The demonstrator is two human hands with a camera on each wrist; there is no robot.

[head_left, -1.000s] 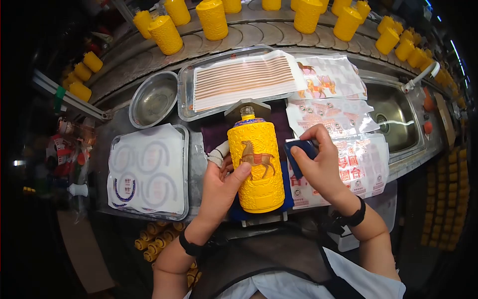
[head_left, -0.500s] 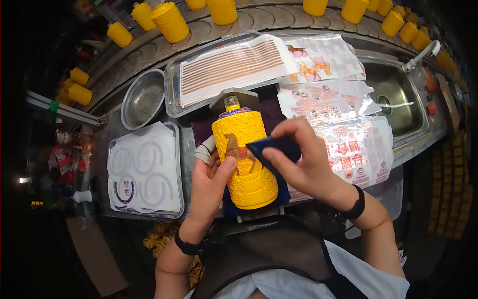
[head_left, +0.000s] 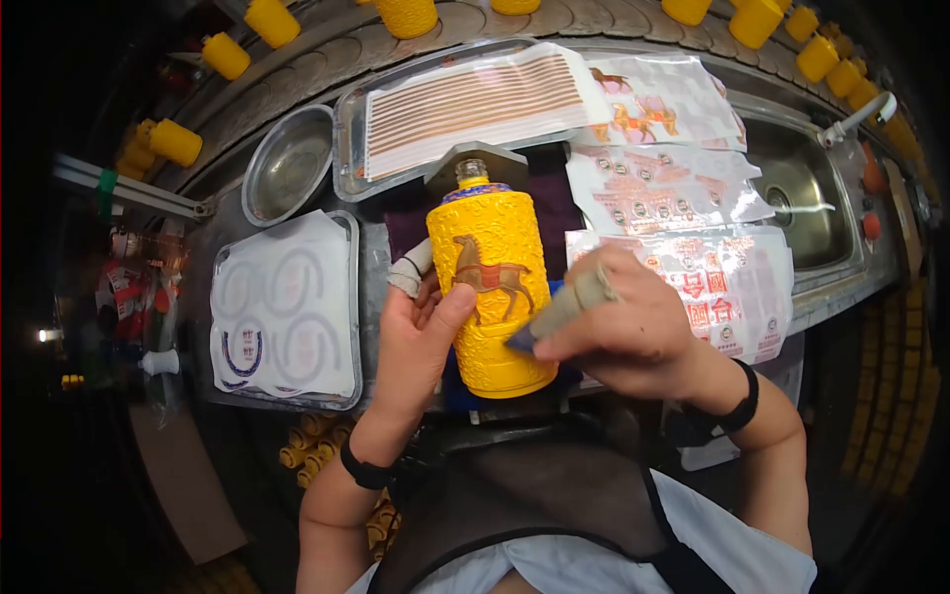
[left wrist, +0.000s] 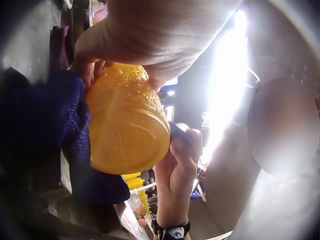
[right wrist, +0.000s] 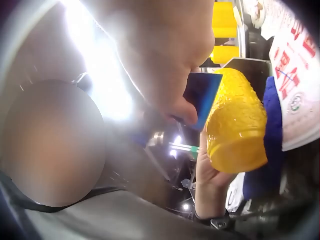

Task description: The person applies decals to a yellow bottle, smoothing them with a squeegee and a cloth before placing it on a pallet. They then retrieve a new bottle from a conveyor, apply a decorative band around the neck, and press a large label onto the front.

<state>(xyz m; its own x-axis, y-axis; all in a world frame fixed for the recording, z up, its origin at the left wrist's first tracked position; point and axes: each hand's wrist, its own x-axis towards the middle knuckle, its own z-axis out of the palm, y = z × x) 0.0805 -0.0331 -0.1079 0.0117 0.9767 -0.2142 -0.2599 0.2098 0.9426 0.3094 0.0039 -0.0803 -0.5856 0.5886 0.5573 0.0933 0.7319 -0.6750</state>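
A yellow embossed bottle (head_left: 495,346) with a clear glass neck lies tilted back on a blue cloth (left wrist: 45,117), a brown horse picture (head_left: 492,274) with a red saddle on its front. My left hand (head_left: 418,342) grips the bottle's left side, thumb on the front by the horse and fingers round behind. My right hand (head_left: 633,332) pinches a flat blue scraper (right wrist: 205,95) and holds its edge against the bottle's lower right front, below the horse. Pale cloth covers (head_left: 584,300) wrap a finger on each hand.
Printed transfer sheets (head_left: 663,188) lie to the right, beside a steel sink (head_left: 792,198). Behind the bottle is a tray (head_left: 348,148) with a striped sheet; left stand a metal bowl (head_left: 287,163) and another tray (head_left: 351,297) of sheets. More yellow bottles (head_left: 752,22) stand along a conveyor.
My right hand has brought the scraper leftward from beside the bottle onto its front, then down below the horse, turning the back of the hand up. The left hand keeps its grip.
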